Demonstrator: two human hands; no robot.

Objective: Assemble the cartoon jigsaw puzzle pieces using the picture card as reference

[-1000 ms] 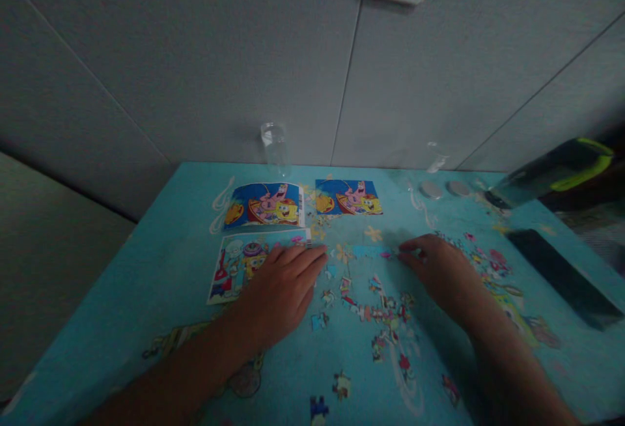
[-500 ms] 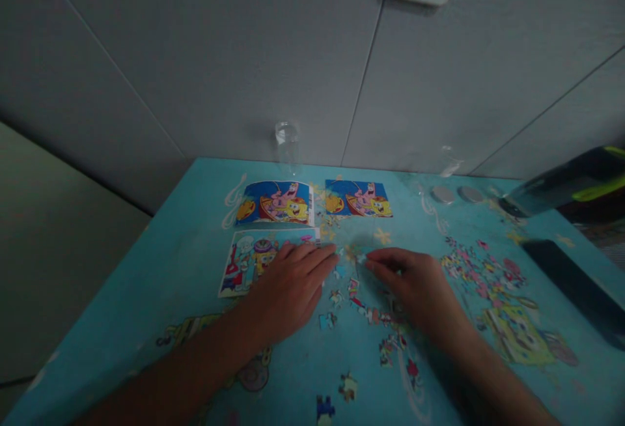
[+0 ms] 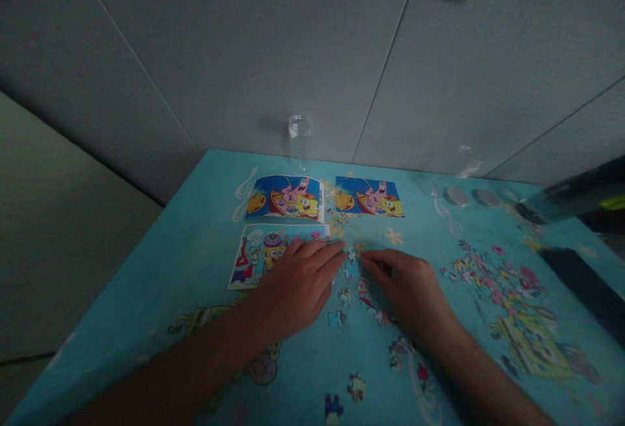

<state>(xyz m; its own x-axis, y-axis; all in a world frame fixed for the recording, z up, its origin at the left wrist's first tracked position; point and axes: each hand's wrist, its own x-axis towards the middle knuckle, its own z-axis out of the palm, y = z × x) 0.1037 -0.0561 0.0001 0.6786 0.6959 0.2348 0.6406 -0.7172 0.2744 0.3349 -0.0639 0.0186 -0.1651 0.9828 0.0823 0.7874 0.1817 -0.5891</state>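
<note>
My left hand [image 3: 312, 276] lies over the lower picture card [image 3: 251, 253], fingers stretched out and flat. Its fingertips reach a small light-blue jigsaw piece [image 3: 351, 254]. My right hand [image 3: 398, 273] comes in from the other side, thumb and forefinger pinched on a small puzzle piece mostly hidden by the fingertips. That pinch is close beside the light-blue piece. Below the hands lie loose pieces, among them a blue one [image 3: 336, 319] and a pale one [image 3: 346, 296]. A curved row of joined pieces [image 3: 367, 300] runs partly under my right hand.
Two cartoon picture cards, a left one [image 3: 288, 198] and a right one [image 3: 370, 197], lie behind. A clear jar [image 3: 300, 142] stands by the wall. Rightward are silver lids [image 3: 458, 196], a heap of pieces [image 3: 493, 276], a dark phone-like slab [image 3: 586, 289] and a dark bottle [image 3: 571, 191].
My right hand has moved a little left, bringing its pinched fingers closer to the light-blue piece and my left fingertips. The left hand stays over the card. The whole view has shifted slightly.
</note>
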